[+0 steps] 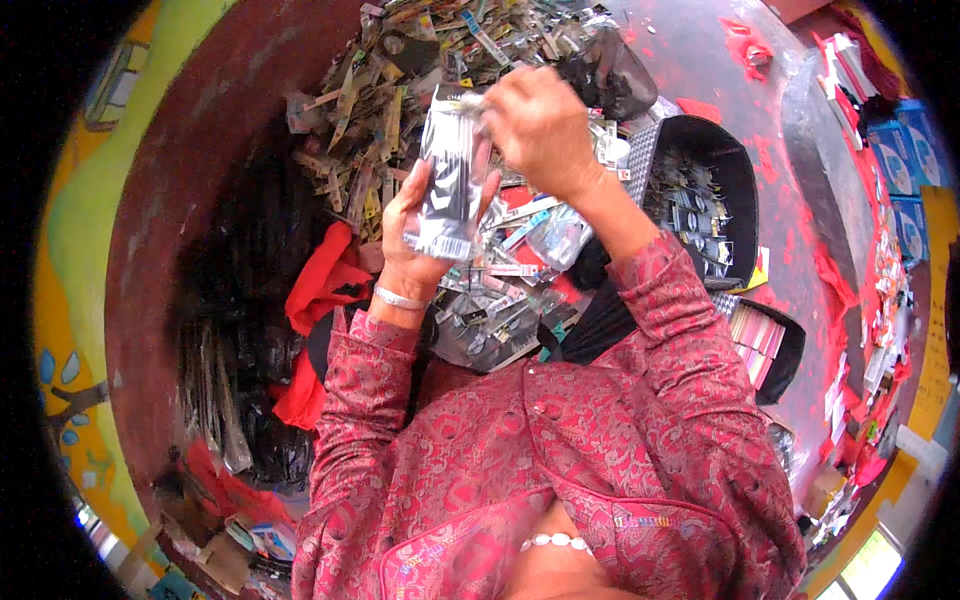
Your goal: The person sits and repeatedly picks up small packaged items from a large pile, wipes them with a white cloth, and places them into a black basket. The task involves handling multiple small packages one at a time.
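The left hand [408, 222] has a clear packet [447, 185] in its grip, before a heap [350, 130] on the maroon floor [150, 200]; the right hand [540, 125] blurs at its top corner, grip unclear. A green-yellow wall [75, 220] curves left.

The slim packet [446, 207] is glossy clear plastic, the heaped packets [350, 165] look crinkly and transparent, the bag [618, 75] thin, shiny dark plastic, the jacket [445, 440] brocade-like cloth, the necklace [556, 541] smooth and glossy

The site appears to be a packing workshop. Indicators are heaped packets [350, 120], filled black bins [735, 160] and stacked blue boxes [892, 150].
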Available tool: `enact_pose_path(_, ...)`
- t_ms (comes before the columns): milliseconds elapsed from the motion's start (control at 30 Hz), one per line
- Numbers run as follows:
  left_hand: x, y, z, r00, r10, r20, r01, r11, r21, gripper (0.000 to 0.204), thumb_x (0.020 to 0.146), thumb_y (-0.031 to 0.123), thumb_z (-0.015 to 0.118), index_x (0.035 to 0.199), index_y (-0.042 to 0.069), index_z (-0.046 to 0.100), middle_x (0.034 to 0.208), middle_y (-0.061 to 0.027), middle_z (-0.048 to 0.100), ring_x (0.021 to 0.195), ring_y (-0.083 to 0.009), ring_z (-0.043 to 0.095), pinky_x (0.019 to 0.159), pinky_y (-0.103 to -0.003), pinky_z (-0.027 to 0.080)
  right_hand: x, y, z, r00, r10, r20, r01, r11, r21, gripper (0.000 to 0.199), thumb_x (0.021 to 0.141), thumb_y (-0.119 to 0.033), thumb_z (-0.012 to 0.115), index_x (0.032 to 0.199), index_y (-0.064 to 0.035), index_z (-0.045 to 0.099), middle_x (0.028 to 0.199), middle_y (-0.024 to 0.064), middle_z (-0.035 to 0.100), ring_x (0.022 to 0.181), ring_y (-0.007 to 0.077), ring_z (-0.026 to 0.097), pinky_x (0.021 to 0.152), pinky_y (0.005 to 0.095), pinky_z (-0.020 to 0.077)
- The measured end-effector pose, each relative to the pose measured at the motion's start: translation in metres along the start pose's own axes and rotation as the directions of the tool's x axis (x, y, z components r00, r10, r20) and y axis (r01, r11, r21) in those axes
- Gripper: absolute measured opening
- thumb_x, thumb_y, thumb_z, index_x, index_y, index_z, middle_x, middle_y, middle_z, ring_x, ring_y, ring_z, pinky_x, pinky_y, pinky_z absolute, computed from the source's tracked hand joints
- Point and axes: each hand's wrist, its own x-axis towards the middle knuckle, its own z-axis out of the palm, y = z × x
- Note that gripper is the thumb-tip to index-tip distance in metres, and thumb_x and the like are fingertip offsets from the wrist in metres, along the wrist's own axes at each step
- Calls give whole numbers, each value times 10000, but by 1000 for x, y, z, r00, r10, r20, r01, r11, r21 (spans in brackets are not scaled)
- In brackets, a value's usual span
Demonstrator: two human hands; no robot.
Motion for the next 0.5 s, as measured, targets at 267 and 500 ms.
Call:
enact_pose_path(267,-2,3,8,998,38,-49,-35,998,60,392,894,209,425,1205,-30,433,1228,-154,486,1136,-284,465,1013,-476,303,10,6,-27,986,84,-142,-51,974,221,118,709,-112,628,804,-42,626,835,94,579,807,268,536,734,351,434)
enact_pose_path(500,-2,2,4,996,-52,78,48,997,55,508,892,217,421,1297,-57,285,1333,-221,333,1269,-325,281,1047,-475,229,1,15,-11,989,-87,117,106,980,-167,101,699,-155,596,772,-85,605,860,37,576,806,232,531,684,342,432)
